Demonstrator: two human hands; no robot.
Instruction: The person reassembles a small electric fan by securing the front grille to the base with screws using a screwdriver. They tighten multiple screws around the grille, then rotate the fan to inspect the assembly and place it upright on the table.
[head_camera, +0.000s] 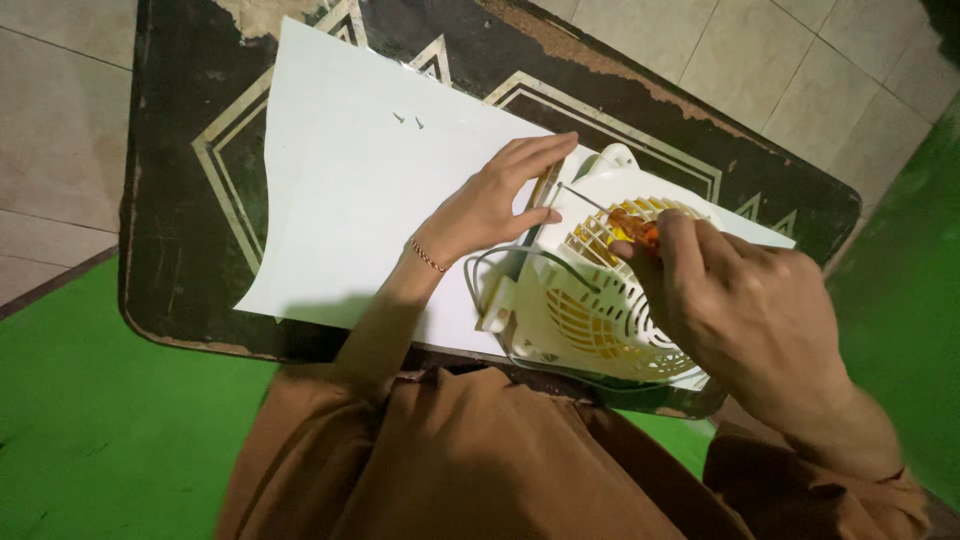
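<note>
The right hand (745, 300) holds a screwdriver (610, 215) slanting up-left across the white fan (610, 300), while the left hand (495, 205) lies open and flat on the fan's left edge.

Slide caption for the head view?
Right hand works a screwdriver at a white fan; left hand steadies it.

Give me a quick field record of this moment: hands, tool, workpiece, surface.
left hand: flat on the fan's edge, steadying it
right hand: gripping the screwdriver
screwdriver: orange handle, thin metal shaft pointing at the fan's upper left
fan: small, white, lying grille up, yellow blades inside
cord: loops beside the fan
white sheet: under the fan
table: dark, worn, pale line pattern
</note>
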